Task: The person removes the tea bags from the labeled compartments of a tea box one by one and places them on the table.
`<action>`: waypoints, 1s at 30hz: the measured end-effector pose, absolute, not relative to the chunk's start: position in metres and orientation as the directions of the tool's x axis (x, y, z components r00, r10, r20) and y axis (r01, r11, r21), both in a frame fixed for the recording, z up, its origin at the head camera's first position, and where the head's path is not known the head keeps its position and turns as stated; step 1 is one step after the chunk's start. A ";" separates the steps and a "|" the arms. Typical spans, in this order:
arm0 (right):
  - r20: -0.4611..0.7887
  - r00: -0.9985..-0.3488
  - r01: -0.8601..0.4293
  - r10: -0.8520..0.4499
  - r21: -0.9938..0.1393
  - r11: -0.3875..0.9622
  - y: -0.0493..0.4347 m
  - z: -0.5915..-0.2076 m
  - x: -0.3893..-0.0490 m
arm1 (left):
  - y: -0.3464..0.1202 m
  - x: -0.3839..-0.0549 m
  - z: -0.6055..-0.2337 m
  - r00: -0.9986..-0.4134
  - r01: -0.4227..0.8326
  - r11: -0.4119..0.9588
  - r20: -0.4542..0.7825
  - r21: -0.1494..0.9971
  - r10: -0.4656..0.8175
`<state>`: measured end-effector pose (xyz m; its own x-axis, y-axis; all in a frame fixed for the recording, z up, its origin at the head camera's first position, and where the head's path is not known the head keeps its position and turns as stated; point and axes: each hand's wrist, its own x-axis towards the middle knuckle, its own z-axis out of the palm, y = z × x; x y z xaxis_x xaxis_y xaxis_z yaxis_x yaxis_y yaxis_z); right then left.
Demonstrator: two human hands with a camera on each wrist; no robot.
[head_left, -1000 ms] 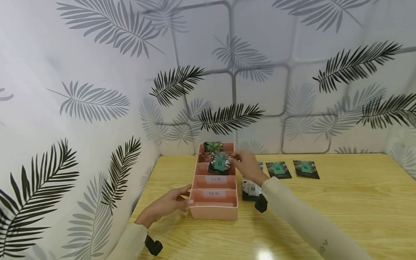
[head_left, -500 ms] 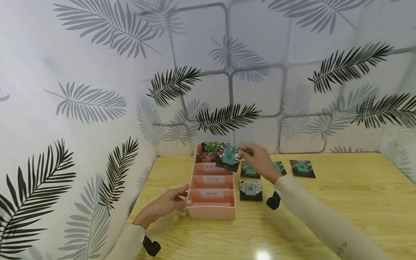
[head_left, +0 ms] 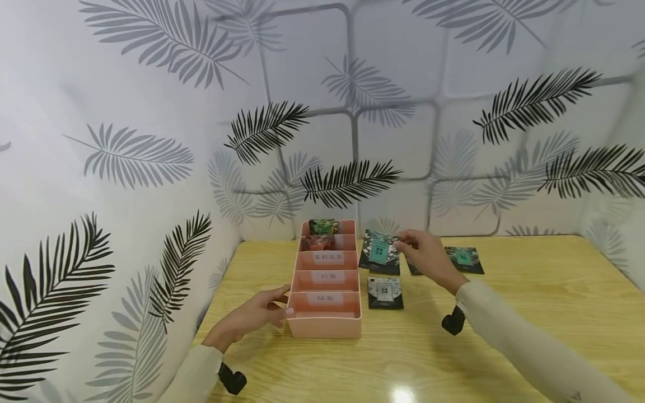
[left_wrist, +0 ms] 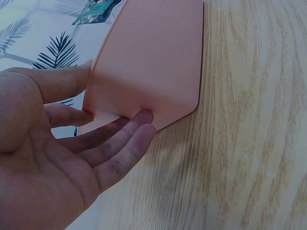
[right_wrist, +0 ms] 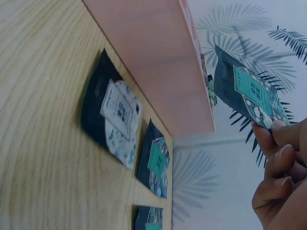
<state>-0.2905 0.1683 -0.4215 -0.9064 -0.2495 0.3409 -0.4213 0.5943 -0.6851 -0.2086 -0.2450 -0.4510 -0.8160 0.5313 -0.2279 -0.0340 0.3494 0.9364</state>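
Note:
A pink divided box [head_left: 325, 328] stands on the table, with paper labels on its dividers. My left hand [head_left: 254, 316] is at its near left corner. In the left wrist view the thumb and loosely bent fingers touch the box's outside. To the right of the box, my right hand [head_left: 425, 254] pinches a dark tea packet [head_left: 379, 252] by its edge, between thumb and fingers. The right wrist view shows this packet [right_wrist: 249, 88], with its green label, held up off the table. A tea packet with a pale label [head_left: 385, 293] lies beside the box.
More green-labelled tea packets lie on the table [head_left: 529, 313], one at the right [head_left: 463, 258], others partly hidden behind my right hand and the held packet. Green packets [head_left: 323, 226] and red packets [head_left: 318, 242] sit in the box's far compartments. A leaf-patterned curtain [head_left: 393, 134] hangs behind.
My right hand has moved the tea packet from above the box's middle compartments rightward, out past the box's right side. The left hand has stayed at the box's corner.

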 end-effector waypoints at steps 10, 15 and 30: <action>0.311 -0.913 -0.408 -0.265 -0.660 0.631 0.197 -0.434 -0.280 | -0.243 -0.207 -0.452 -0.814 -0.034 0.352 -0.230 0.935 0.533; 0.293 -0.917 -0.399 -0.270 -0.645 0.652 0.211 -0.438 -0.275 | -0.243 -0.207 -0.453 -0.815 -0.026 0.353 -0.225 0.935 0.535; 0.280 -0.925 -0.379 -0.258 -0.615 0.691 0.250 -0.461 -0.269 | -0.243 -0.207 -0.449 -0.810 -0.021 0.340 -0.215 0.940 0.545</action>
<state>-0.2689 0.2496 -0.4609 -0.9247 -0.2579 0.2799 -0.3790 0.6913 -0.6152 -0.2074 -0.2431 -0.4495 -0.8103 0.5450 -0.2153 -0.0215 0.3395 0.9403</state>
